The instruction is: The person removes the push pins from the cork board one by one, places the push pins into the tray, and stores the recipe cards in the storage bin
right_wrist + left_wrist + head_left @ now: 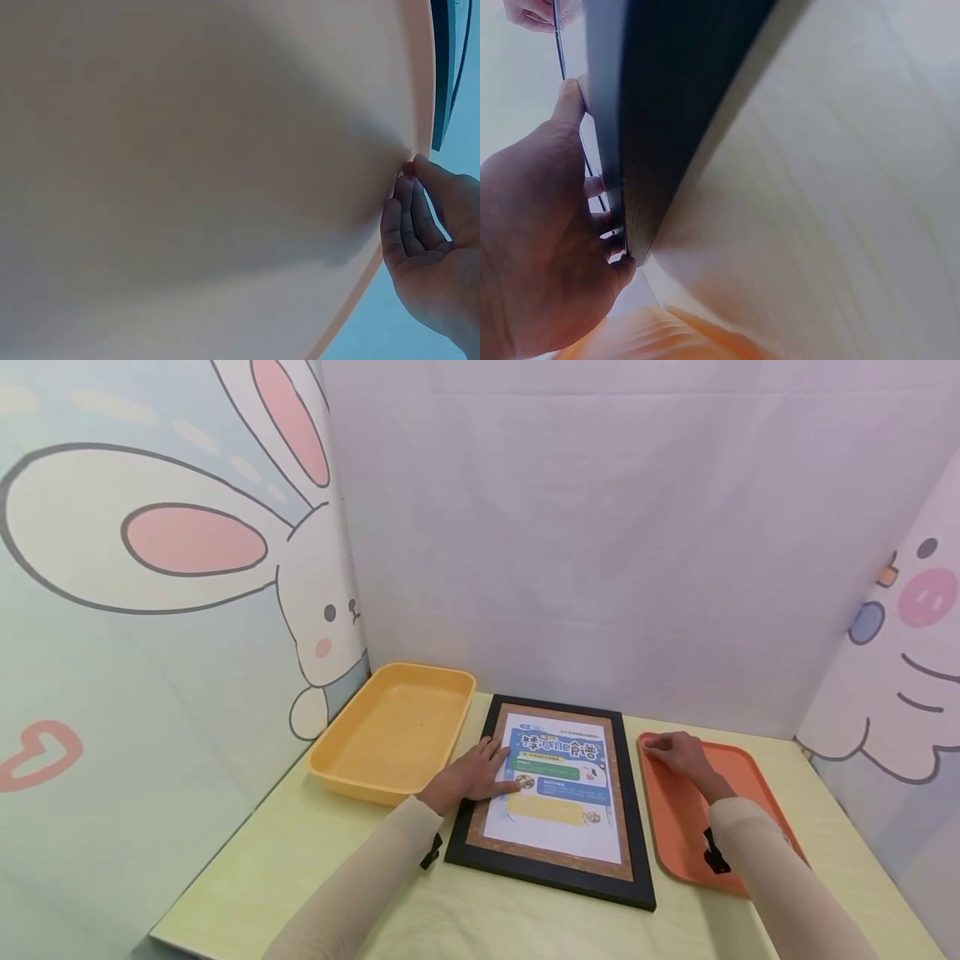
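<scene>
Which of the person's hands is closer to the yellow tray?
Left. The left hand is on the left side of the framed poster, right beside the yellow tray. The right hand is farther off, beyond the poster, at the orange tray.

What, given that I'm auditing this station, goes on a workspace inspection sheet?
Surface: pale yellow wood-grain table.
Job's things: black rectangular frame around a printed white paper sheet; orange rectangular tray to its right.
Clutter: only a yellow rectangular tray, left of the frame.
Hands: left hand spread over frame and sheet; right hand, fingertips together at the orange tray's far left corner, grip unclear.
Cables: nothing seen.
Surroundings: pale cloth backdrop; cartoon rabbit on the left wall.
</scene>
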`<action>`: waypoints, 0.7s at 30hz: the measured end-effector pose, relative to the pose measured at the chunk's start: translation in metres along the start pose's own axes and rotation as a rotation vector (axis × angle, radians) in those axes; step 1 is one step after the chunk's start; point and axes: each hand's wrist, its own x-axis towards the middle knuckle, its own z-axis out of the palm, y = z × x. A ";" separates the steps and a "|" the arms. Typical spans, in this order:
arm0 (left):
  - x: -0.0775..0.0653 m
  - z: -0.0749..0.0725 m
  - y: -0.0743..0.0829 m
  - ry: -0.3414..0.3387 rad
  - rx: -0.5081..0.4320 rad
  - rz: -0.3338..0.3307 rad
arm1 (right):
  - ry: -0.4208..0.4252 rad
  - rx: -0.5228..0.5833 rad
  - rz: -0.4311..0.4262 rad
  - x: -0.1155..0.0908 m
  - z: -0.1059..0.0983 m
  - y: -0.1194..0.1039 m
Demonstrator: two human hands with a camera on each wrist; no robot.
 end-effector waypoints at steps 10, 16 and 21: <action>-0.002 -0.001 0.000 0.011 0.002 0.015 | 0.003 0.023 0.022 -0.006 -0.001 -0.003; -0.003 -0.003 0.001 0.015 0.005 0.020 | 0.012 0.038 0.010 -0.006 0.001 -0.002; -0.003 -0.004 0.002 0.014 0.003 0.016 | 0.016 0.047 0.007 -0.006 0.002 -0.001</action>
